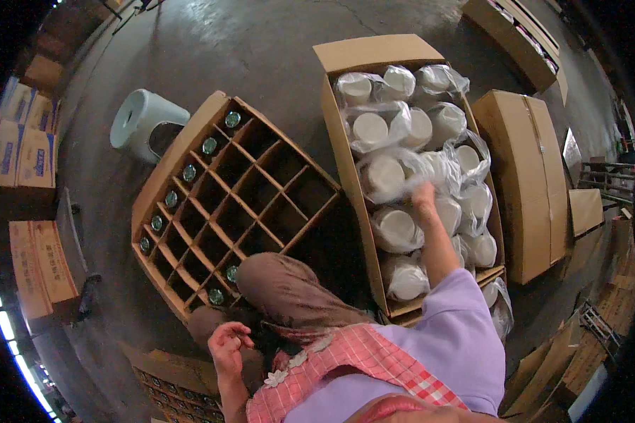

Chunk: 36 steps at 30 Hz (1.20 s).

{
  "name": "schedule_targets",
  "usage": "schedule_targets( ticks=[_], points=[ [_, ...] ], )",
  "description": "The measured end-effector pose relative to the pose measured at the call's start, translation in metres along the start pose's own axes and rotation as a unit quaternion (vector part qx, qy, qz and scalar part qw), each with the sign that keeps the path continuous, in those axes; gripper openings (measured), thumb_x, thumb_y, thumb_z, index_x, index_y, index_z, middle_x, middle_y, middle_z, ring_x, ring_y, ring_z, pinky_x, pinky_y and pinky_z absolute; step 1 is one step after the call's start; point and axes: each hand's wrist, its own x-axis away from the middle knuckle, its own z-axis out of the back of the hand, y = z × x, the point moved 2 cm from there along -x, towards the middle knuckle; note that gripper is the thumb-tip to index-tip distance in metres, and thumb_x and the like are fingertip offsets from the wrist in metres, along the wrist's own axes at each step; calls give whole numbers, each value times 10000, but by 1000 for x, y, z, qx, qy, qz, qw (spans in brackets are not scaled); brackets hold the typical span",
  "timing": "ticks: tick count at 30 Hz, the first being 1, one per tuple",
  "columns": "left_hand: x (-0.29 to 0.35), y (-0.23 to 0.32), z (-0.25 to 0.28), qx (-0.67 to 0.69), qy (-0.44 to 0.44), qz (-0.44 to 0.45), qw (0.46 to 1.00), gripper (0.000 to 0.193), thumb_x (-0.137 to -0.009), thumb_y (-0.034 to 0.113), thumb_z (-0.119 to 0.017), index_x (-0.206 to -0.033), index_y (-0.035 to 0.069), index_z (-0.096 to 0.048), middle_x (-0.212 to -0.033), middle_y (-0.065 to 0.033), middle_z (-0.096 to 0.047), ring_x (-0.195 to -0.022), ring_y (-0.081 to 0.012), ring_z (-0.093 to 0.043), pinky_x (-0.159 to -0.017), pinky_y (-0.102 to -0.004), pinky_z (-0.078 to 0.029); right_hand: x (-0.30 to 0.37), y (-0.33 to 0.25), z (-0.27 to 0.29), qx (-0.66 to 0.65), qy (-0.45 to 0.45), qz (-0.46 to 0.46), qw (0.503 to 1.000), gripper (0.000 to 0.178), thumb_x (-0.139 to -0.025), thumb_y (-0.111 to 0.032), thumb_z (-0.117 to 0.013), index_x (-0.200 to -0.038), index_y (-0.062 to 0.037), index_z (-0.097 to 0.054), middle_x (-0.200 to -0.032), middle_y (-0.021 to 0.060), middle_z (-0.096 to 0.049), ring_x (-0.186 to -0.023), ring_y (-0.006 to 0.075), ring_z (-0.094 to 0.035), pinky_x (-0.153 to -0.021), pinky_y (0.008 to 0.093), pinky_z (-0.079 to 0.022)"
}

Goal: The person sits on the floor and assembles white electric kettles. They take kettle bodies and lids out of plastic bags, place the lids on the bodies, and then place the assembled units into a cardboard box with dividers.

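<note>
My right hand [423,194] is down in a tall open carton [363,215] at the right. It grips the crinkled clear plastic bag [415,169] around a white round-ended item [385,173]; the fingertips are partly hidden and blurred. Several similar white items, each in clear plastic, fill that carton in rows. Palm up and empty, my left hand [229,345] is held beside my knee with its fingers loosely bent and apart. In front of it stands a divided carton [183,151], with clear greenish glass pieces [209,146] in cells along its left edge and two near my knee [275,282].
A pale plastic stool [148,123] is beyond the divided carton. Closed brown cartons [522,183] stand right of the open one. More boxes [28,151] are stacked far left. Another divided carton with glass pieces [180,395] sits at lower left.
</note>
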Motion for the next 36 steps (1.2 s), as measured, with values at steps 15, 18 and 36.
schedule_targets(
  ticks=[15, 18, 36],
  points=[
    [-13, -30, 36, 50, 65, 95, 992, 305, -723, 112, -568, -994, -26, -548, -861, -156, -604, -597, -211, -590, -500, -293, -473, -199, -229, 15, 221, -12, 36, 975, 301, -762, -191, -561, -1046, -90, -574, -1024, 142, -600, -1012, 318, -544, -858, 377, -432],
    [-18, -20, 21, 60, 83, 102, 990, 294, -729, 128, -572, -982, -21, -550, -838, -138, -601, -594, -201, -589, -505, -284, -470, -220, -199, 26, 176, 19, 74, 981, 209, -767, -202, -573, -926, -75, -619, -869, 119, -615, -878, 283, -573, -757, 363, -442],
    [-87, -8, -40, 424, -180, 82, 884, 506, -828, 307, -495, -1244, 40, -388, -1140, -162, -517, -984, -311, -552, -803, -410, -482, 199, -506, 191, -487, -679, 492, 245, 305, -760, -290, -599, -659, -13, -520, -610, 58, -515, -515, 205, -486, -481, 325, -350]
  ],
)
